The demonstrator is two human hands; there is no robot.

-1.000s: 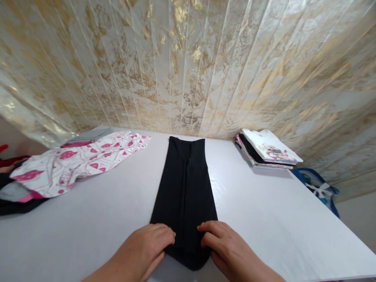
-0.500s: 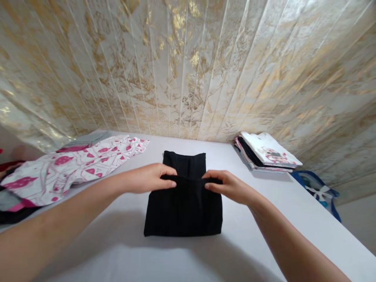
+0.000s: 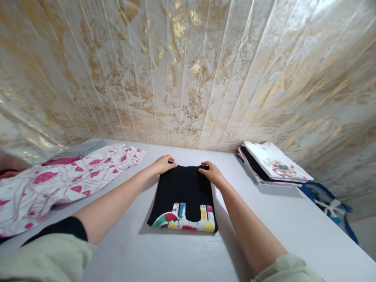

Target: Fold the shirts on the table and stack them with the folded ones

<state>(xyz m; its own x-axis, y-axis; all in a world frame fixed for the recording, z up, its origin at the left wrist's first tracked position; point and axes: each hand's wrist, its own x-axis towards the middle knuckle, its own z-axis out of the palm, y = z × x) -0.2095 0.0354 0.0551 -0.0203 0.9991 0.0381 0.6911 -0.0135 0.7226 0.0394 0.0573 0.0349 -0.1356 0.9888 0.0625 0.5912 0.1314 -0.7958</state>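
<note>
A folded black T-shirt lies on the white table in front of me, with a multicoloured print along its near edge. My left hand pinches its far left corner between thumb and fingers. At the far right corner, my right hand grips the cloth the same way. The shirt's far edge dips slightly between the two hands, and its near part rests flat on the table.
On the left lies a spread white garment with pink prints, over other clothes. A stack of folded clothes sits at the back right, beside a blue-trimmed clear bag. A gold-patterned curtain hangs behind the white table.
The black shirt's held edge has been carried to the far side, folding it over and bringing the colourful print into view. Both hands have moved away from me.
</note>
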